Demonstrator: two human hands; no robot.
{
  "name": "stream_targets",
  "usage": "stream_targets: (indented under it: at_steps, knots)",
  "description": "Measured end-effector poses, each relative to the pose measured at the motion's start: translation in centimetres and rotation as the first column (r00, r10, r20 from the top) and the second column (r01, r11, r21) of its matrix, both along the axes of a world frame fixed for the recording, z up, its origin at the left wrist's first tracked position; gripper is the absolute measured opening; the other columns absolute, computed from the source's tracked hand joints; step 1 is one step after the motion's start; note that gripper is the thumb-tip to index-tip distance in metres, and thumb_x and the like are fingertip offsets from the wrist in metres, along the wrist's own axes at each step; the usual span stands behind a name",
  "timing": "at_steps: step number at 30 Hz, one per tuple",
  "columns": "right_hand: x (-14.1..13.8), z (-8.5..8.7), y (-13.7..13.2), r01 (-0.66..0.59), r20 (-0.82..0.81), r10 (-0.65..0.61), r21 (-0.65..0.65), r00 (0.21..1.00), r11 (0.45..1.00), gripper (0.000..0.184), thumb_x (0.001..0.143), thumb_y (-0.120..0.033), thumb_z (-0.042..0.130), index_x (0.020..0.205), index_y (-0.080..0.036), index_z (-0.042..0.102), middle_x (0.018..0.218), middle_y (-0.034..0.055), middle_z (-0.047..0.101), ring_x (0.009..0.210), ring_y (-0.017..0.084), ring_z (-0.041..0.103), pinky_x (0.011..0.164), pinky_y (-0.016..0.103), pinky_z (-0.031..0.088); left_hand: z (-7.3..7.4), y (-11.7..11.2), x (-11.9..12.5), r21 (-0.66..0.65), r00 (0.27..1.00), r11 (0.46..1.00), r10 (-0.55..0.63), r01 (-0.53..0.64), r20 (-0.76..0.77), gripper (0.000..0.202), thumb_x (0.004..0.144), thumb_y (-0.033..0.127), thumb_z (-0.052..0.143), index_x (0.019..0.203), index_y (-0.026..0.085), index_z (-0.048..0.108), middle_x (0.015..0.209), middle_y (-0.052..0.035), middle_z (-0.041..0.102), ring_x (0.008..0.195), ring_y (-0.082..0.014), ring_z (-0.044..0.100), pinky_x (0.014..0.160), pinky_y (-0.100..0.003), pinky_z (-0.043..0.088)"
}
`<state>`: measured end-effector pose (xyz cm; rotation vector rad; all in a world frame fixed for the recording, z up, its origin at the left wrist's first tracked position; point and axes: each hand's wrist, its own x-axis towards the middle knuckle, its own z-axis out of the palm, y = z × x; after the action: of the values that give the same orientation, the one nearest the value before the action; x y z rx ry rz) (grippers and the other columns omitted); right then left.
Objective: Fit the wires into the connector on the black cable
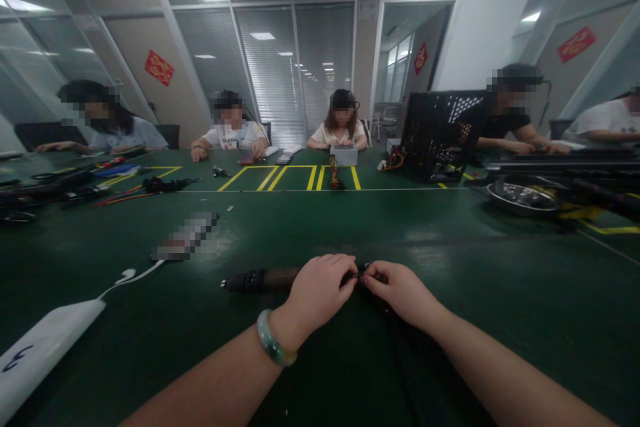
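Note:
My left hand (320,294), with a green bangle on the wrist, is closed over a dark cable bundle (260,279) that lies on the green table (350,227) and sticks out to the left. My right hand (400,290) pinches the same bundle's end where the two hands meet, fingertips touching. Dark wires (400,347) trail from there toward me between my forearms. What exactly sits between the fingertips is too small to make out.
A white box (40,347) with a white cord lies at front left. Several people sit around the far side with cables and tools. A black computer case (440,134), a grey box (344,154) and a metal bowl (520,197) stand further off.

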<state>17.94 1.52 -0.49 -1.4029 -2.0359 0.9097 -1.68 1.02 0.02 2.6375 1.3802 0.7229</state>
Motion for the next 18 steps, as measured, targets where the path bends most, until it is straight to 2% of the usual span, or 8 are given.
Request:
stream_targets:
  at_steps: [6,18]
  knots:
    - [0.0,0.06,0.03,-0.022,-0.026,0.022,0.001,0.999,1.0,0.018,0.086,-0.031,0.053,0.081,-0.02,0.066,0.077,-0.0014,0.067,0.071,0.015,0.06,0.063,0.023,0.039,0.26,-0.15,0.08,-0.002,1.0,1.0,-0.007,0.007,-0.003,0.012,0.086,0.025,0.054,0.096,0.022,0.059,0.107,-0.0018,0.064,0.097,-0.0202,0.059,0.089,-0.04,0.046]
    - [-0.03,-0.56,0.25,-0.001,-0.035,0.002,0.029,0.999,1.0,0.016,0.084,-0.029,0.056,0.077,-0.02,0.067,0.073,-0.0026,0.066,0.068,0.013,0.059,0.061,0.022,0.038,0.33,-0.15,0.16,-0.002,1.0,1.0,0.003,-0.003,-0.017,0.012,0.085,0.026,0.057,0.097,0.023,0.059,0.103,-0.0008,0.064,0.096,-0.0197,0.059,0.089,-0.038,0.045]
